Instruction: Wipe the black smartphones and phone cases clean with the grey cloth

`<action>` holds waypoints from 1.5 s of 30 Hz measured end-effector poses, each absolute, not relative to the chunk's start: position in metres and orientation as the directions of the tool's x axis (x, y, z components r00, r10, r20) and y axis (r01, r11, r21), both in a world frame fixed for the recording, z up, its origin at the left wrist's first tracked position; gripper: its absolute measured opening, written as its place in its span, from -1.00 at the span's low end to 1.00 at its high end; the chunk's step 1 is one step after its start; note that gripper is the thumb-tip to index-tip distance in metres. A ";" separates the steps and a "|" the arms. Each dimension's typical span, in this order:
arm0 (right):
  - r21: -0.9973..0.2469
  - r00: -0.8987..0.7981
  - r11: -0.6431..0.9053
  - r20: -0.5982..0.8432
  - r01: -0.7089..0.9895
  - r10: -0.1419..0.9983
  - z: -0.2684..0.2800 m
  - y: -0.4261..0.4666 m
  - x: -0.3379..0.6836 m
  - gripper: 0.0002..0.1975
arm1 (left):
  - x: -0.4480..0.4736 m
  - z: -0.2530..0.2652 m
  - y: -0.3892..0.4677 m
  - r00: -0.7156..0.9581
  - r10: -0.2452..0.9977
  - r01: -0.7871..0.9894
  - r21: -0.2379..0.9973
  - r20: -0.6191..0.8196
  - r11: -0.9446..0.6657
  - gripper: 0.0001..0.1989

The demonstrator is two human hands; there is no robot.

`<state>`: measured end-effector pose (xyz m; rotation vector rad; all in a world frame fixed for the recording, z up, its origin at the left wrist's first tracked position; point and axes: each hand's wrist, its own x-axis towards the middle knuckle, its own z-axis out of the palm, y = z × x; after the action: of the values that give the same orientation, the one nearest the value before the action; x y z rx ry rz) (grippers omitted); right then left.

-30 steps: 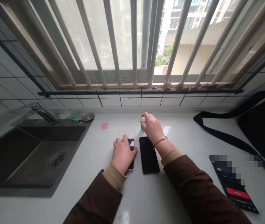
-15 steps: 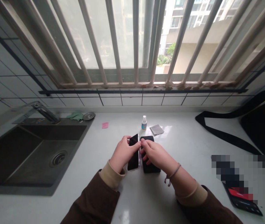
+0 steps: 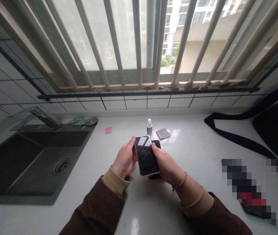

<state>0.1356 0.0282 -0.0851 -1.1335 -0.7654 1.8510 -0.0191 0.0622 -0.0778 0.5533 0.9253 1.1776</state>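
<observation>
- Between the two hands, head view: a phone (image 3: 146,156) with a pale rim is held up off the counter (image 3: 192,153), dark screen facing the camera, tilted a little.
- Left hand (image 3: 123,160) closed on the phone's left edge, thumb near the top corner; right hand (image 3: 167,164) closed on the right edge, fingers under it.
- Just beneath the held phone, a second black phone (image 3: 156,144) lies flat on the counter, mostly hidden; only its far corner and near end show.
- Beyond the hands: small spray bottle (image 3: 149,126) upright, grey cloth (image 3: 163,133) just beside it on the right, pink note (image 3: 108,130) further left.
- Well left of the hands, sink (image 3: 36,156) and tap (image 3: 44,118). Well right, black bag strap (image 3: 236,138).
- Step in hand, by my reading: inspecting the lifted screen. Bottle and cloth are within reach past the fingertips; using either would call for freeing one hand and keeping the other firm on the edges.
</observation>
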 end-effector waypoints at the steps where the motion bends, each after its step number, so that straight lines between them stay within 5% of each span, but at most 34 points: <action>1: -0.819 -0.272 -0.478 -0.404 -0.318 0.873 -0.084 0.028 0.136 -0.39 | -0.019 -0.078 0.062 0.091 0.947 -0.530 0.790 -0.308 0.308 -0.69; 16: -0.932 -0.465 -0.317 -0.205 -0.176 0.861 -0.090 0.022 0.129 -0.37 | -0.022 -0.070 0.065 -0.332 0.937 -0.487 0.871 -0.114 -0.067 -0.55; 22: -0.992 -0.248 -0.093 -0.070 -0.086 0.966 -0.086 0.022 0.134 -0.30 | -0.026 -0.068 0.070 -0.250 0.951 -0.675 0.737 -0.181 -0.037 -0.78; 27: -0.995 -0.078 -0.080 -0.075 -0.056 0.994 -0.085 0.024 0.142 -0.21 | -0.025 -0.066 0.065 -0.076 0.976 -0.631 0.767 -0.207 0.114 -0.59; 35: -0.953 -0.091 -0.083 -0.059 -0.292 0.994 -0.094 0.029 0.139 -0.27 | -0.024 -0.071 0.064 -0.183 0.979 -0.510 0.860 -0.092 -0.015 -0.51; 40: -0.987 -0.130 -0.066 -0.046 -0.149 0.990 -0.092 0.029 0.138 -0.24 | -0.026 -0.069 0.066 -0.198 0.973 -0.526 0.850 -0.115 -0.006 -0.51; 45: -0.999 0.038 -0.026 -0.027 -0.019 0.999 -0.095 0.031 0.143 -0.24 | -0.023 -0.068 0.063 -0.161 0.982 -0.498 0.867 -0.099 0.005 -0.54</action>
<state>0.1429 0.0312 -0.0947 -1.2328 -1.1545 1.2094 -0.0233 0.0635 -0.0677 0.6880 0.9642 1.5001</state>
